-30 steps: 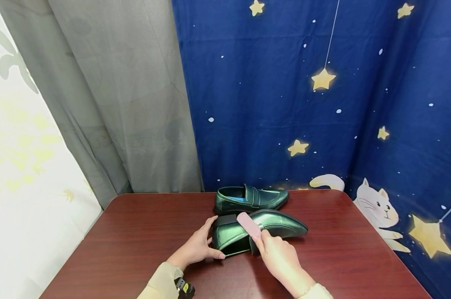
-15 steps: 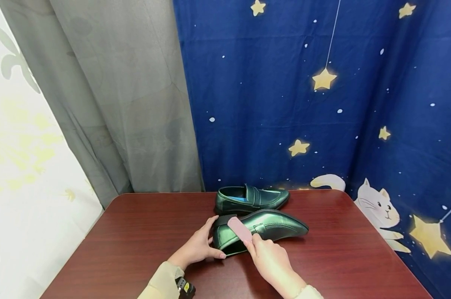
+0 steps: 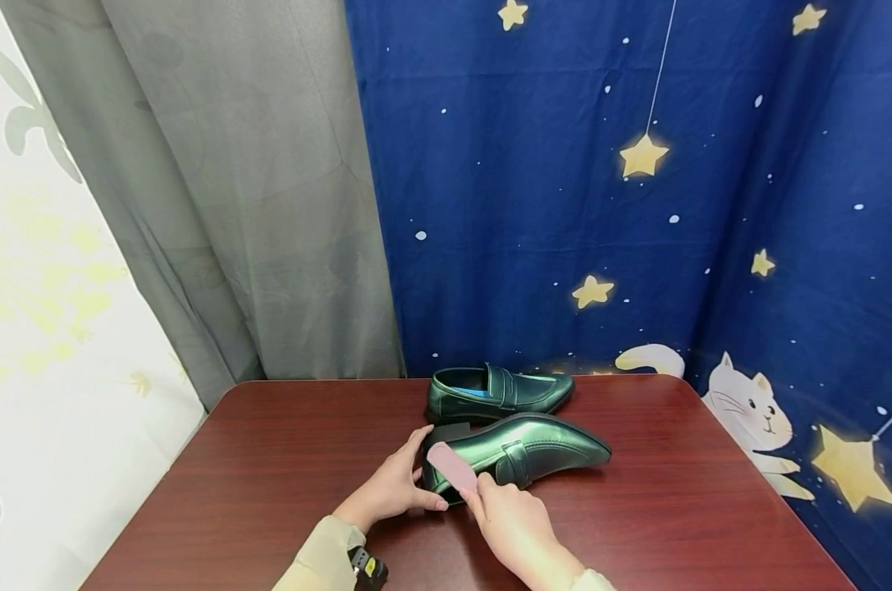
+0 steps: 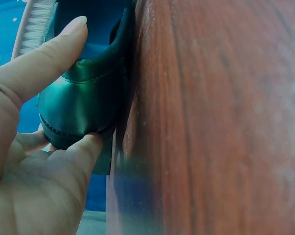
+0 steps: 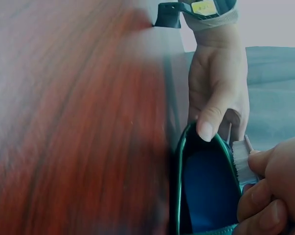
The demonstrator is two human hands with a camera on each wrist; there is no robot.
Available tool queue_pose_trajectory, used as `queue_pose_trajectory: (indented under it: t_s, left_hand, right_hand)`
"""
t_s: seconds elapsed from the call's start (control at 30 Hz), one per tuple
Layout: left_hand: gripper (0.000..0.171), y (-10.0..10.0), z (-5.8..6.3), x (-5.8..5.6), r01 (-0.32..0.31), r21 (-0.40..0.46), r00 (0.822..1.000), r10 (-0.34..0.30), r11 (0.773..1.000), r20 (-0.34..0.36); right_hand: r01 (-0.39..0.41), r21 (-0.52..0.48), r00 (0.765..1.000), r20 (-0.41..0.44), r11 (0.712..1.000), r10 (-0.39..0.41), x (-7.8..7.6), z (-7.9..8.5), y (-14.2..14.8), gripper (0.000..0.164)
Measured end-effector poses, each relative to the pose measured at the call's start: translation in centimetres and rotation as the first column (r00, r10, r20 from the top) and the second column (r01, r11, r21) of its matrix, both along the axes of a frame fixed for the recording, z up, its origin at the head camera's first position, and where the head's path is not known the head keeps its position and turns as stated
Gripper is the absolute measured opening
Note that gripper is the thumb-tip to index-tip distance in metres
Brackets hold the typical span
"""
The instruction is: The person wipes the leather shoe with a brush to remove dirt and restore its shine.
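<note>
A shiny green loafer (image 3: 549, 443) lies on its side on the table, its opening toward me. My left hand (image 3: 395, 486) grips its heel end; in the left wrist view the thumb (image 4: 54, 58) lies over the heel's top edge and fingers are behind and below. My right hand (image 3: 515, 525) holds a pink-backed brush (image 3: 451, 466) over the side of the loafer near the heel. Its pale bristles (image 5: 242, 160) face the shoe and touch it in the right wrist view. Blue lining (image 5: 208, 188) shows inside the shoe.
Behind it, a matching green loafer (image 3: 519, 392) stands upright near the back edge of the reddish-brown table (image 3: 290, 443). A grey curtain (image 3: 283, 205) and a blue star-patterned curtain (image 3: 519, 205) hang beyond the table.
My right hand has moved left with the brush, from the loafer's strap toward its heel. The left hand keeps its grip, and the loafer stays in place.
</note>
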State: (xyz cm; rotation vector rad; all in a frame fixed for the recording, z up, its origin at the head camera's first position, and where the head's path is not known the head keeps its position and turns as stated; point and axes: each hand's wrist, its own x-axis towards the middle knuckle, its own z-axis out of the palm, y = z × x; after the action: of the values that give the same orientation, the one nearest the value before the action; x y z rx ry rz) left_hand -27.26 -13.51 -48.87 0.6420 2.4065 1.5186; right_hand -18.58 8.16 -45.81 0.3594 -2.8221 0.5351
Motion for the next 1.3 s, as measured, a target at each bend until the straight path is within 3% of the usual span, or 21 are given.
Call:
queue_pose_trajectory:
  t_s: [0.23,0.43,0.53,0.73,0.97,1.3]
  left_hand:
    - [0.121,0.0,-0.2,-0.1,-0.003,-0.016,1.000,0.002,1.000,-0.031]
    - [0.123,-0.1,-0.2,-0.2,-0.046,-0.124,0.993,0.032,0.991,-0.116]
    - [0.124,-0.1,-0.2,-0.2,-0.055,-0.146,0.992,0.037,0.988,-0.121]
    - [0.123,-0.1,-0.2,-0.2,-0.050,-0.118,0.994,0.037,0.992,-0.106]
    - [0.121,0.0,-0.3,0.0,-0.006,-0.013,1.000,0.006,1.000,-0.028]
    - [0.121,0.1,-0.2,0.0,-0.004,0.001,1.000,0.004,1.000,-0.012]
  right_hand:
    - [-0.022,0.020,1.000,-0.006,1.000,0.023,0.2,-0.5,-0.8,0.033]
    - [-0.038,0.041,0.999,-0.035,0.998,0.040,0.4,-0.8,-1.4,0.035]
    - [-0.032,0.051,0.998,-0.048,0.998,0.035,0.4,-0.9,-1.5,0.035]
    - [-0.016,0.066,0.997,-0.072,0.998,0.021,0.4,-0.7,-1.4,0.035]
    - [0.012,0.074,0.996,-0.092,0.997,-0.005,0.3,-0.4,-0.9,0.033]
    - [0.039,0.057,0.998,-0.055,0.998,-0.036,0.0,-0.1,-0.3,0.032]
